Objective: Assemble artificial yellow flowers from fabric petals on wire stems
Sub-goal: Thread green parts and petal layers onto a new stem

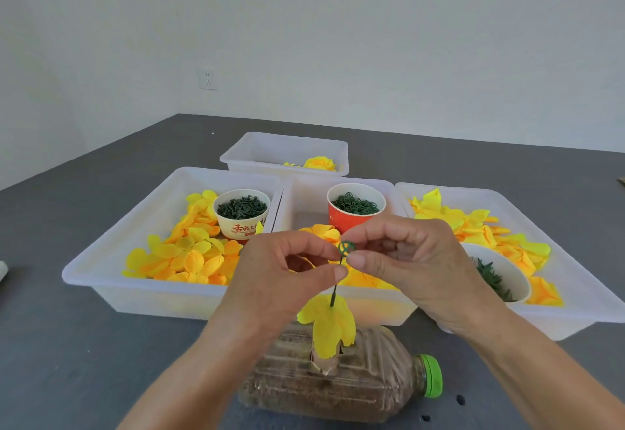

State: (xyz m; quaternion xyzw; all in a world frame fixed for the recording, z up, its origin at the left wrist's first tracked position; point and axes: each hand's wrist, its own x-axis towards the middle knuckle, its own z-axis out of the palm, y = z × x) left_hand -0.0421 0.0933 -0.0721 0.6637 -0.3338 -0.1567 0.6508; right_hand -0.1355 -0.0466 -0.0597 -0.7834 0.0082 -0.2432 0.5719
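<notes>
green wire stem point(335, 286) pinched by left hand point(280, 280); right hand point(409, 257) pinches green ring part point(346, 249) at tip. yellow fabric petal point(329, 326) hangs below. beige paper cup point(241, 215), red chinese print, partly readable "舌尖上".

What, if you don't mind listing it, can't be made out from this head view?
- Middle tray: its petals, mostly behind both hands.
- White cup, right tray: near side behind the right hand.
- Wire stem: foot hidden under yellow petals.
- Green ring: too small to tell its shape.
</notes>
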